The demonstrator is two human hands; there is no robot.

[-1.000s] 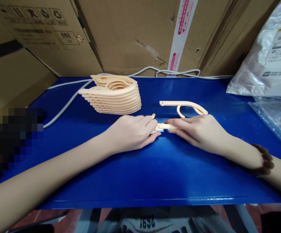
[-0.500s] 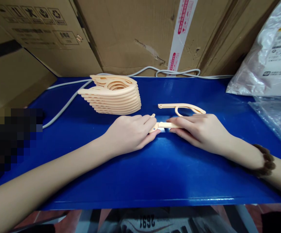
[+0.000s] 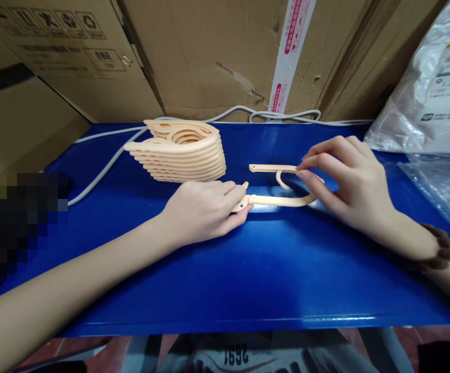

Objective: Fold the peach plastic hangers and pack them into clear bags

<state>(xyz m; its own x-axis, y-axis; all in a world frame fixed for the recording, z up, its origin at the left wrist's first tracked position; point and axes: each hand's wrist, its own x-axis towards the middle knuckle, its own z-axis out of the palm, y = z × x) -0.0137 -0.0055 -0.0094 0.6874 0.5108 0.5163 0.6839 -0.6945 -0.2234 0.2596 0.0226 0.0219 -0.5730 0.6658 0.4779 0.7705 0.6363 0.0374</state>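
Observation:
A peach plastic folding hanger (image 3: pixel 277 200) lies on the blue table (image 3: pixel 248 269), its two arms spread open in a V. My left hand (image 3: pixel 205 212) pinches the near arm's left end between thumb and fingers. My right hand (image 3: pixel 349 181) is raised above the table and pinches the far arm (image 3: pixel 271 168) near the hook with fingertips. A stack of several folded peach hangers (image 3: pixel 182 151) sits behind my left hand.
Cardboard boxes (image 3: pixel 209 52) wall the back of the table. A white cable (image 3: pixel 108 166) runs along the back edge and down the left. Clear and white plastic bags (image 3: pixel 434 103) lie at the right. A blurred patch covers the left edge.
My right hand has lifted off the near arm and moved back and right to grip the far arm. The near arm now shows in full. My left hand has hardly moved.

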